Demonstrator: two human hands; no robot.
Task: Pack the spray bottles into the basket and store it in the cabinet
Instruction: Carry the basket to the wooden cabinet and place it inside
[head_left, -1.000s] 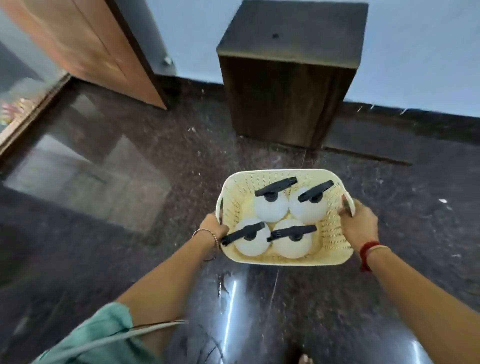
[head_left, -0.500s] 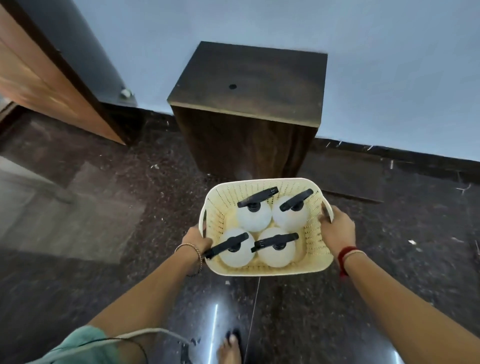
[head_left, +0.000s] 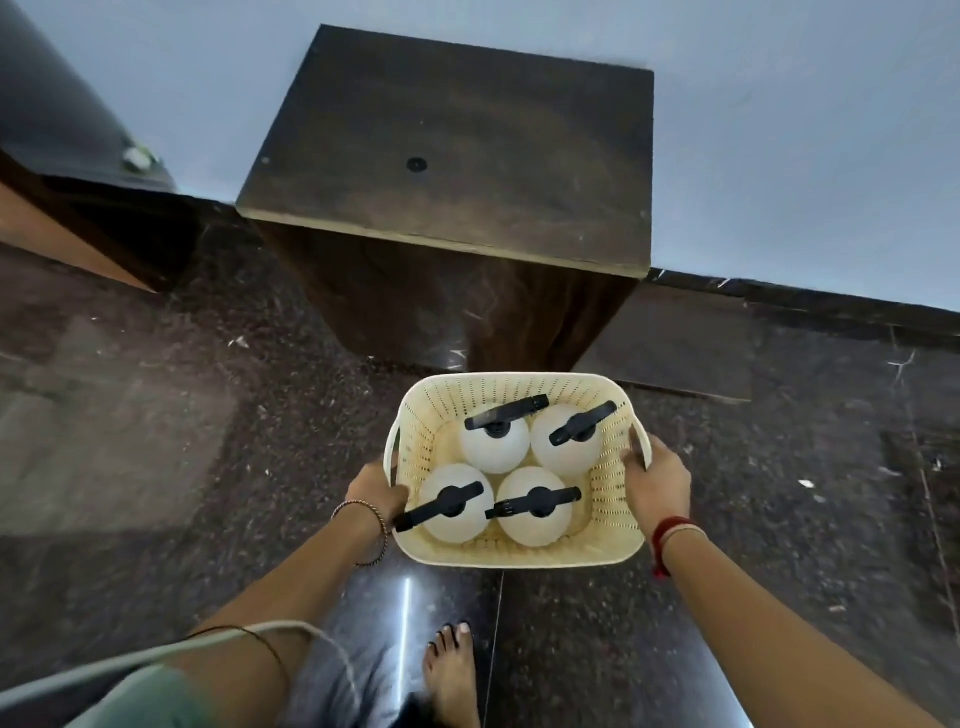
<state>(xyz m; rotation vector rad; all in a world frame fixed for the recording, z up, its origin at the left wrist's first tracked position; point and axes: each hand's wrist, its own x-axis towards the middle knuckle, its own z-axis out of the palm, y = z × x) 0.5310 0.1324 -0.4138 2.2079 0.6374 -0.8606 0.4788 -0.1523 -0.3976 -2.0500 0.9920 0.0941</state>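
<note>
My left hand (head_left: 375, 491) and right hand (head_left: 655, 480) gripped the basket (head_left: 519, 555) handles; four spray bottles (head_left: 534, 512) between them, probably heavy, flexy plastic.

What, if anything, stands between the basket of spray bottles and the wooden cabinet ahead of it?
Nothing visible does. The basket, carried by the left hand and right hand, is just in front of the cabinet, with only bare floor between them. No door or opening can be made out on the cabinet's front.
</note>
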